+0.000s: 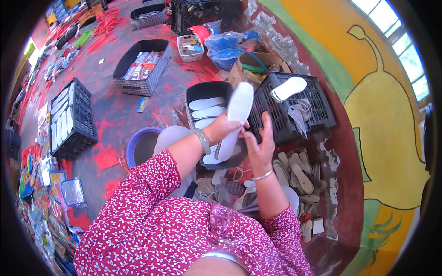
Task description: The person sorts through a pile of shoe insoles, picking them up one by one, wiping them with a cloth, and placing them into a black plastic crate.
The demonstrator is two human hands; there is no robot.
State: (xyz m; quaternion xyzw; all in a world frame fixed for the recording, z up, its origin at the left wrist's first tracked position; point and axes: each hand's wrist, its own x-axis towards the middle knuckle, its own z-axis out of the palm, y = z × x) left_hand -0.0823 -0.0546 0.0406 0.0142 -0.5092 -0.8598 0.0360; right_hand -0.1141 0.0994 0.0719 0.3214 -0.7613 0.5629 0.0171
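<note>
My left hand (220, 128) is closed round a white shoe insole (241, 101), held upright with its broad end pointing away from me. A second pale insole (227, 146) hangs below the same hand; whether the two are joined I cannot tell. Just to the right, my right hand (260, 145) is open, its fingers spread and its thumb close to the held insole. Beneath my hands stands a dark woven basket (189, 99) with several white insoles (207, 112) lying in it.
On the right, a black crate (317, 108) carries a white insole (290, 88) and a grey cloth (300, 112). Loose soles (301, 177) are heaped by the wall. Leftward are a purple bucket (133, 140), a crate of insoles (85, 122) and a basket of packets (142, 85).
</note>
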